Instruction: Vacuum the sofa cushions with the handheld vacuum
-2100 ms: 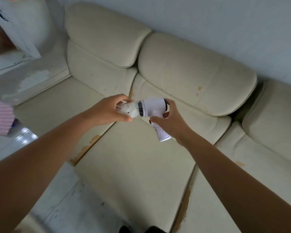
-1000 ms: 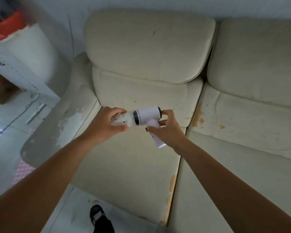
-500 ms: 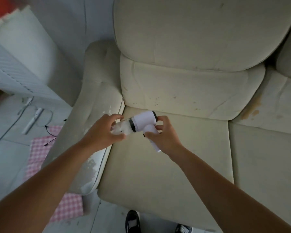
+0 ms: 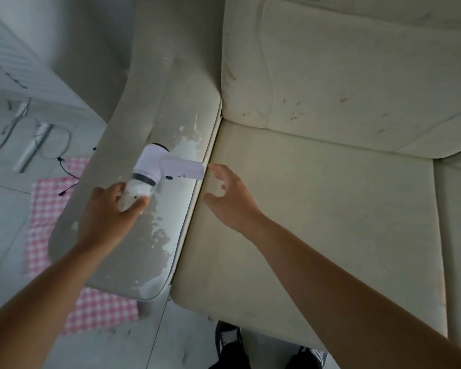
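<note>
At nine o'clock, over the armrest, we see the left hand gripping the handheld vacuum by its dust cup only, right hand spread beside the handle, so it could slip.

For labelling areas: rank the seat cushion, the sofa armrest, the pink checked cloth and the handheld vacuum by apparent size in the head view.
1. seat cushion
2. sofa armrest
3. pink checked cloth, partly hidden by the sofa armrest, so ranked on what shows
4. handheld vacuum
</note>
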